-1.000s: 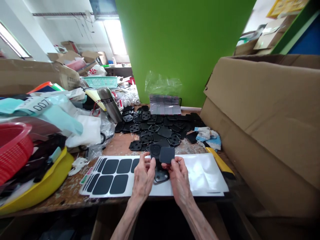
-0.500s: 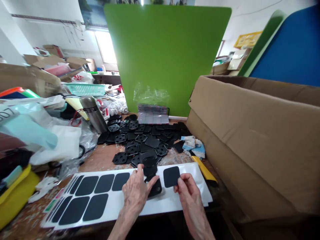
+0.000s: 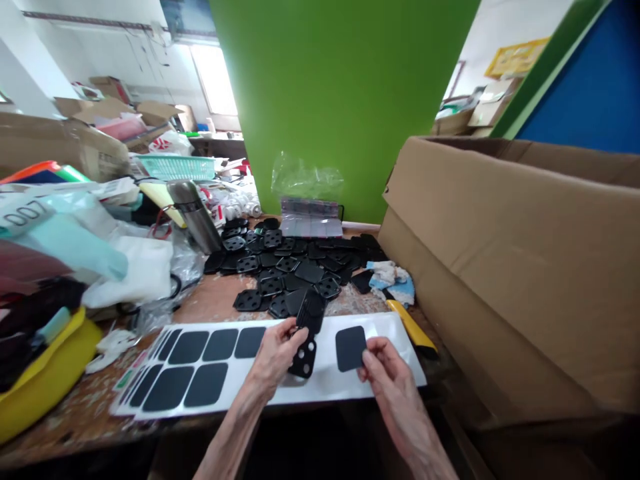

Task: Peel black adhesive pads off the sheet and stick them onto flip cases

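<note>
Between the thumb and fingers of my left hand (image 3: 276, 350) is a black plastic plate (image 3: 303, 361) with round holes, tilted up above the white sheet; a darker solid part shows just behind it. My right hand (image 3: 390, 370) pinches a black rounded-square sticker (image 3: 351, 348) by its right edge. Beneath both hands lie stacked white backing sheets (image 3: 340, 388). Several black stickers (image 3: 169, 388) remain on their left half, while the right half is bare white. Beyond them a heap of similar black plastic pieces (image 3: 309, 271) spreads over the table.
A large cardboard box (image 3: 505, 267) stands at the right, with a yellow-handled tool (image 3: 411, 327) and a blue-white cloth (image 3: 395, 281) beside it. A steel flask (image 3: 196, 217), plastic bags (image 3: 135, 273) and a yellow basin (image 3: 55, 380) crowd the left. A green panel (image 3: 340, 100) rises behind.
My left hand has closed round the black plate and tilted it up, so its holes now face me. The sticker in my right hand stands more upright. The camera view has shifted slightly.
</note>
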A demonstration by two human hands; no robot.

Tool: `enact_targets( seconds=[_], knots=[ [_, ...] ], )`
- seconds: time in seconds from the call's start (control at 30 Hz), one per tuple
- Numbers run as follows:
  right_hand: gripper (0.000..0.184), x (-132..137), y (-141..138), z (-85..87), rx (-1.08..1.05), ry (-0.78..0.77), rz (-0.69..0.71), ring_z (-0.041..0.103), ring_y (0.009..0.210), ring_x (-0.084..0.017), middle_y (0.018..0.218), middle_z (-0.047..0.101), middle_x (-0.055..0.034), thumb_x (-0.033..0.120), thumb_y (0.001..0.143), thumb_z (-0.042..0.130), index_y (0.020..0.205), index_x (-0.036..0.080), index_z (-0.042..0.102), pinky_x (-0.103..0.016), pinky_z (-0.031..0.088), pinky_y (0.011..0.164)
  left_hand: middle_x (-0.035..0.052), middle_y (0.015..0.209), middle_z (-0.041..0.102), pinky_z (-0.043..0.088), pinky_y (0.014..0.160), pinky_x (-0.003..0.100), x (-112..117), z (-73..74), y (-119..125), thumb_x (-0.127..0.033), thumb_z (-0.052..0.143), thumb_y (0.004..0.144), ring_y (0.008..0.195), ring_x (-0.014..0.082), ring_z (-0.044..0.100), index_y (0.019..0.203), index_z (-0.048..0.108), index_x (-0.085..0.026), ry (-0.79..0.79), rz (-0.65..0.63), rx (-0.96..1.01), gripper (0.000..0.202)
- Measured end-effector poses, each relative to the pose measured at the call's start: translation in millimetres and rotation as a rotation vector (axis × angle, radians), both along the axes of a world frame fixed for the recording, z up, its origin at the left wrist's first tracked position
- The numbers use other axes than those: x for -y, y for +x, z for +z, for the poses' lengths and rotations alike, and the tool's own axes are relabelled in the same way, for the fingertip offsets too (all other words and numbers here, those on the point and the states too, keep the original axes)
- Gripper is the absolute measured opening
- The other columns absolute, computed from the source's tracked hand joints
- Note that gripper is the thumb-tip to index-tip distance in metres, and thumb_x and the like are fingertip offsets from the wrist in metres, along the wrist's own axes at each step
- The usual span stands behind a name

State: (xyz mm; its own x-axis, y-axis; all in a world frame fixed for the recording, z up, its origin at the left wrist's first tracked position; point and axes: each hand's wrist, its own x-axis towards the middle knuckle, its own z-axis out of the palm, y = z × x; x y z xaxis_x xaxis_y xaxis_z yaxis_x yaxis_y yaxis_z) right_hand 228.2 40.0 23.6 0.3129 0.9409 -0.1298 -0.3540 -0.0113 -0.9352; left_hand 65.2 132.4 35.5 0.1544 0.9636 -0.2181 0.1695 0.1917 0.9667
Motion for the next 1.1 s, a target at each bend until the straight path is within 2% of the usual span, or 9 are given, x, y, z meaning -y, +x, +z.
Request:
enact_targets(
  seconds=[0.1,0.2,0.27,0.33,0.43,0.57,0.73,0.93,1.1],
  knots=[
    [0.024,7.5,1.0,5.3,-0.013,-0.040,0.025,0.043,0.062,-0.012,0.066,0.048,0.0035,0.038,0.073,0.066,0.082,0.021,0.053,-0.022,0.035,0.063,0.0032,0.078,0.065,0.044,0.060,0.023,15.3,8.1,-9.3,-0.038,0.057,0.075,0.069,0.0142,0.061,0.093,0.057,-0.017,-0.186,-0.048,0.243,0.028],
    [0.019,14.3,-3.6,8.9,-0.017,-0.091,0.117,0.042,0.064,-0.011,0.065,0.047,0.0032,0.037,0.076,0.063,0.076,0.020,0.054,-0.022,0.035,0.064,0.0053,0.090,0.066,0.047,0.075,0.029,30.0,13.9,-14.5,-0.031,0.058,0.077,0.084,0.0177,0.063,0.105,0.052,-0.021,-0.349,-0.014,0.583,0.030],
    [0.017,18.3,-8.2,9.9,-0.044,-0.095,0.157,0.042,0.065,-0.011,0.067,0.047,0.0028,0.036,0.079,0.060,0.075,0.019,0.055,-0.022,0.036,0.063,0.0044,0.093,0.066,0.046,0.081,0.032,37.3,15.8,-16.1,-0.028,0.057,0.079,0.088,0.0185,0.063,0.110,0.050,-0.023,-0.389,0.019,0.709,0.033],
    [0.017,21.3,-13.4,10.0,-0.082,-0.099,0.163,0.044,0.067,-0.012,0.071,0.050,0.0013,0.035,0.080,0.059,0.075,0.019,0.058,-0.023,0.037,0.064,0.0053,0.091,0.066,0.046,0.081,0.032,42.1,16.2,-17.1,-0.032,0.053,0.082,0.087,0.0185,0.063,0.111,0.052,-0.021,-0.455,0.028,0.805,0.031],
    [0.019,23.3,-21.2,9.5,-0.137,-0.124,0.155,0.050,0.078,-0.017,0.084,0.059,-0.0037,0.036,0.080,0.058,0.085,0.018,0.062,-0.027,0.041,0.069,0.0101,0.091,0.066,0.047,0.080,0.031,45.7,14.9,-18.5,-0.040,0.044,0.086,0.086,0.0193,0.062,0.104,0.058,-0.011,-0.583,0.005,0.917,0.037],
    [0.027,23.6,-30.4,9.5,-0.189,-0.158,0.147,0.055,0.094,-0.023,0.102,0.062,-0.0083,0.037,0.078,0.060,0.096,0.018,0.063,-0.034,0.043,0.081,0.0117,0.095,0.066,0.047,0.081,0.033,49.2,12.6,-19.1,-0.039,0.041,0.087,0.089,0.0208,0.062,0.105,0.058,-0.010,-0.621,0.057,0.977,0.038],
    [0.020,25.0,-42.1,5.3,-0.137,-0.159,0.122,0.054,0.100,-0.023,0.103,0.063,-0.0067,0.036,0.078,0.059,0.088,0.019,0.062,-0.036,0.038,0.091,0.0103,0.088,0.067,0.047,0.082,0.032,54.7,12.7,-14.4,-0.039,0.039,0.087,0.086,0.0193,0.063,0.105,0.057,-0.013,-0.595,0.149,0.955,0.037],
    [0.014,26.7,-59.9,-0.7,-0.038,-0.175,0.089,0.054,0.090,-0.019,0.091,0.063,-0.0029,0.034,0.077,0.059,0.076,0.020,0.060,-0.031,0.041,0.083,0.0083,0.084,0.066,0.050,0.076,0.034,62.3,13.4,-10.0,-0.045,0.039,0.086,0.080,0.0203,0.064,0.100,0.059,-0.015,-0.541,0.222,0.873,0.039],
    [0.017,27.3,-69.2,0.0,-0.023,-0.173,0.061,0.053,0.092,-0.019,0.090,0.062,-0.0030,0.034,0.074,0.062,0.067,0.018,0.057,-0.029,0.040,0.083,0.0082,0.084,0.066,0.050,0.076,0.034,66.5,10.6,-9.3,-0.046,0.040,0.085,0.081,0.0202,0.063,0.097,0.059,-0.014,-0.529,0.269,0.874,0.039]
  ],
)
